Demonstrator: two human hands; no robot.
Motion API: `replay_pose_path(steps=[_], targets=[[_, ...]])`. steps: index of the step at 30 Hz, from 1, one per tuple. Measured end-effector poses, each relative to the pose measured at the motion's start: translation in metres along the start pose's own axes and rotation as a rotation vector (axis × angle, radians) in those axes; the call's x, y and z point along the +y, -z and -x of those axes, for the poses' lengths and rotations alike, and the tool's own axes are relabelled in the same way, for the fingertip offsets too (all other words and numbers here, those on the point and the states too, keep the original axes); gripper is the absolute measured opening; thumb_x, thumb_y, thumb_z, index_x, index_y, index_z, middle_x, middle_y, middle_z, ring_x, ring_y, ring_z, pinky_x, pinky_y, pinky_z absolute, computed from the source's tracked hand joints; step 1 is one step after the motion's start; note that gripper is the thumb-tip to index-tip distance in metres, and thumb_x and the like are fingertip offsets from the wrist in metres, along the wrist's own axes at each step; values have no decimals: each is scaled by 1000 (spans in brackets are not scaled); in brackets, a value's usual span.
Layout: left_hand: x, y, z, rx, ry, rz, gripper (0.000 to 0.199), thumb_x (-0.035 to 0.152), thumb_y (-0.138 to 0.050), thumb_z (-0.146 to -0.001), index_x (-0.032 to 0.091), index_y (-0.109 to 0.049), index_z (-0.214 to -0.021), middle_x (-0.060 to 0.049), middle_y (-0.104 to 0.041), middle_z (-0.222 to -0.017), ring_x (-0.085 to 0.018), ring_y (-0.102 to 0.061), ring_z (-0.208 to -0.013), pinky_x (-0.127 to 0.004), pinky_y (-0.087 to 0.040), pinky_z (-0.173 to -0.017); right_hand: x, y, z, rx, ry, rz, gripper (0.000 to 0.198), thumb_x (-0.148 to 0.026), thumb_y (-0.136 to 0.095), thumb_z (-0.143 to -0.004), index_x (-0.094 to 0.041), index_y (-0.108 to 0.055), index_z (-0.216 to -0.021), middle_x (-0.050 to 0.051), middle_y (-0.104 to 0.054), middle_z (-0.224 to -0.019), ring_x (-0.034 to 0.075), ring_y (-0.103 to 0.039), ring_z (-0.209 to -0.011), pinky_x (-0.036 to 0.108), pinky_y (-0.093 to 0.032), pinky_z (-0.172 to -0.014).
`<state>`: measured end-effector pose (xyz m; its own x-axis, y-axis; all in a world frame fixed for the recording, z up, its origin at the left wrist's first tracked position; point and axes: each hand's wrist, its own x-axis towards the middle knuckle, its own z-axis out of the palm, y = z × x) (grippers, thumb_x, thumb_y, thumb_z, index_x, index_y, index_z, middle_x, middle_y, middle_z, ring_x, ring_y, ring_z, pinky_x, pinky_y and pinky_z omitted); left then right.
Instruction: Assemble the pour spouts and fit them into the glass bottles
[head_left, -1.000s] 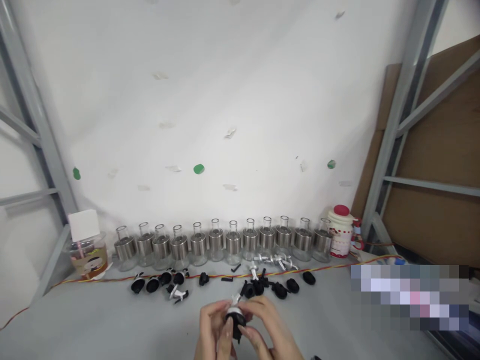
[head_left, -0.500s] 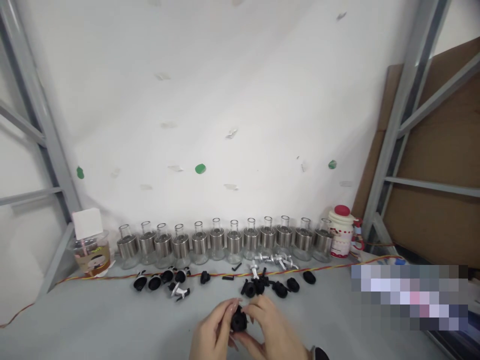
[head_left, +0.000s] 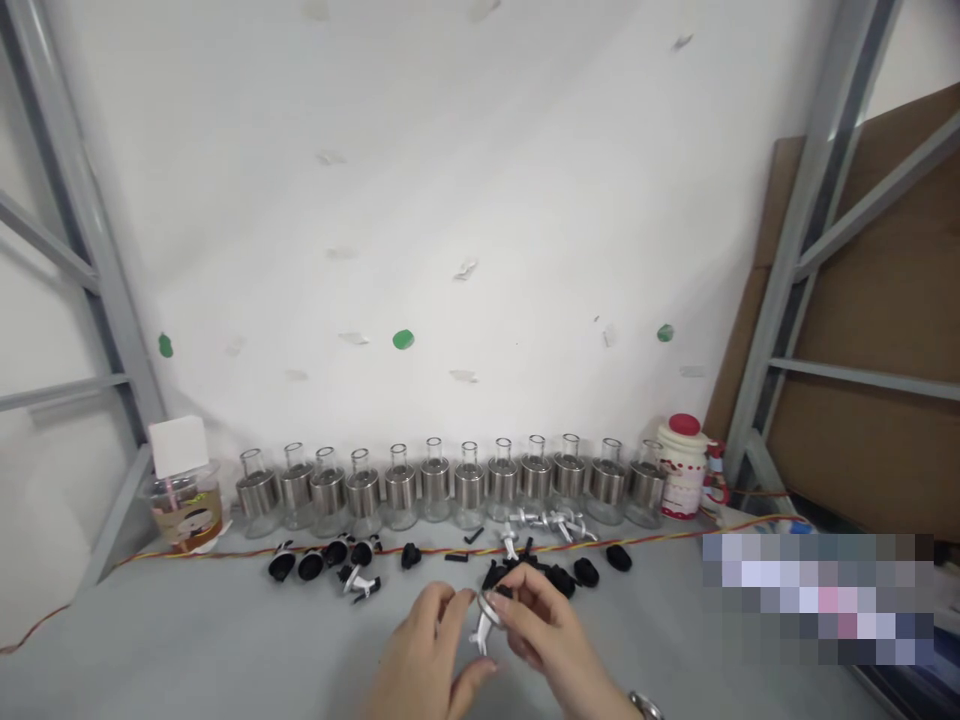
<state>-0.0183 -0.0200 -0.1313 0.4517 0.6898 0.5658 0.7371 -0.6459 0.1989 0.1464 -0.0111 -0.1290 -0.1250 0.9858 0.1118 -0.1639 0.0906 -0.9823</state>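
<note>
Looks like a workshop, judging by the row of matching bottles (head_left: 470, 485), black caps (head_left: 586, 573) strewn before the bottles and metal posts (head_left: 88, 200) on both sides of them.

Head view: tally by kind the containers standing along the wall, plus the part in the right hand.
Glass bottles with metal sleeves: 12
Plastic drink cup: 1
Cream flask with red lid: 1
White spout piece in the right hand: 1
Total: 15

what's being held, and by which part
The right hand pinches a white spout piece by its disc end; whether the left hand touches it is unclear.
</note>
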Motion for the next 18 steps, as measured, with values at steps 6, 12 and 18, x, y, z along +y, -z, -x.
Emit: replay_pose_path(steps=[6, 12, 18], targets=[[-1, -16, 4, 129, -123, -225, 30, 35, -26, -91, 20, -50, -81, -2, -62, -64, -15, -60, -52, -22, -42, -45, 18, -6, -3, -87, -179, -69, 45, -63, -53, -68, -22, -35, -61, -9, -41, -39, 6, -33, -32, 18, -20, -32], [2, -13, -1, 216, -157, -297, 33, 29, -16, -93, 20, -47, -84, -1, -62, -65, -14, -59, -49, -23, -39, -45, 20, -2, -3, -169, -246, 30, 54, -70, -40, -71, -19, -44, -56, -8, -38, -35, 5, -30, -31, 20, -19, -33], [2, -24, 6, 260, -123, -288, 35, 28, -22, -93, 20, -48, -71, 1, -56, -50, -12, -55, -43, -21, -35, -42, 15, -11, 1, -208, -404, -264, 57, -74, -53, -56, -20, -39, -51, -12, -29, -33, 2, -18, -29, 19, -13, -34]])
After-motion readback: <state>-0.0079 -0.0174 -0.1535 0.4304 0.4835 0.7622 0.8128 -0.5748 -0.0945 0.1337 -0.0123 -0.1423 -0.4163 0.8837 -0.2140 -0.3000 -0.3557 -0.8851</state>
